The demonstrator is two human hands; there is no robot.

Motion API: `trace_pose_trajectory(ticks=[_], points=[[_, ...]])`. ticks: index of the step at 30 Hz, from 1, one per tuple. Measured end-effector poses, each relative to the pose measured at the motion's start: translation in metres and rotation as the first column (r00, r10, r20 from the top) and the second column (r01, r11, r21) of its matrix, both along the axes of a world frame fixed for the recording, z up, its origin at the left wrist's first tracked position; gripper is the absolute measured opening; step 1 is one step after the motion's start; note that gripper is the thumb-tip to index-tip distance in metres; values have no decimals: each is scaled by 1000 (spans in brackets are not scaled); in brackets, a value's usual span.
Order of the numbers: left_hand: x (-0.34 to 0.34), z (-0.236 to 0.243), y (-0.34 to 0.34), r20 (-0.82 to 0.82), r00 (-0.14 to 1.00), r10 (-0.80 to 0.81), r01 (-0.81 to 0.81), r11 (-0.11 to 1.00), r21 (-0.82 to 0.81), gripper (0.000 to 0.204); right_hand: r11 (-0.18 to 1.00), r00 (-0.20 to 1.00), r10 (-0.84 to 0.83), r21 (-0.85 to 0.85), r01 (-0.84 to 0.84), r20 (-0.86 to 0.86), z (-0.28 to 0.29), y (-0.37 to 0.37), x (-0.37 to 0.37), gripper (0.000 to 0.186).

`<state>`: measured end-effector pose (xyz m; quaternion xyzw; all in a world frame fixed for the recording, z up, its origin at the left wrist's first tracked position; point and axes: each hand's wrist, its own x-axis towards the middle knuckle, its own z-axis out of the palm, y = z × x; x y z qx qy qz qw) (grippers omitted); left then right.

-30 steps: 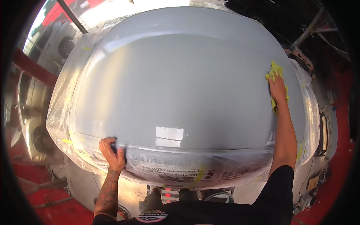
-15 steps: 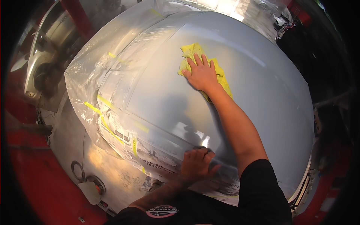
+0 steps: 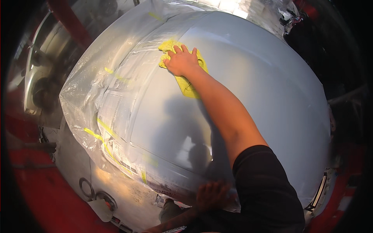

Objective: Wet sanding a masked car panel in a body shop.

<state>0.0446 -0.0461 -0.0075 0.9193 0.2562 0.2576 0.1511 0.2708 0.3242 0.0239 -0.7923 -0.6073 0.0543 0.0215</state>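
My right hand [image 3: 182, 61] lies spread on a crumpled yellow cloth [image 3: 187, 88], pressing it on the grey primed panel [image 3: 264, 89] near the seam along its upper left part. My right forearm reaches over the panel, casting a shadow. My left hand [image 3: 211, 194], dim and slightly blurred, rests with fingers apart at the panel's lower edge. Clear plastic sheeting [image 3: 81, 97] and paper masking [image 3: 114, 108] with yellow tape [image 3: 93, 133] cover the surfaces along the panel's left side and lower edge.
Red metal posts [image 3: 72, 21] and metallic car parts [image 3: 39, 62] stand at the left. A hose and round tool [image 3: 105, 200] lie on the concrete floor [image 3: 72, 163] at lower left. Dark shapes fill the upper right, partly too dim to tell.
My right hand has carried the cloth from the panel's right part across to its upper left, further left since half a second ago. The camera view has turned and shifted.
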Motion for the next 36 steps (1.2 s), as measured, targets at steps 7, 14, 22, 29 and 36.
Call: trace_pose_trajectory(ticks=[7, 14, 22, 29, 36], points=[[-9, -10, -7, -11, 1000, 21, -21, 999, 48, 52, 992, 992, -113, 42, 115, -63, -8, 48, 56, 59], [-3, -7, -14, 56, 995, 82, -81, 996, -23, 62, 925, 930, -350, 119, 362, -109, -2, -5, 137, 63], [-2, 2, -1, -102, 994, -26, 12, 990, -138, 56, 856, 865, -477, 139, 498, -156, 12, -192, 252, 64], [14, 4, -5, 35, 999, 4, -1, 998, -64, 45, 791, 805, -578, 151, 593, -134, 14, -417, 352, 64], [-12, -8, -7, 109, 967, 229, -195, 946, -260, 48, 672, 688, -720, 156, 724, -89, -6, -671, 460, 68]])
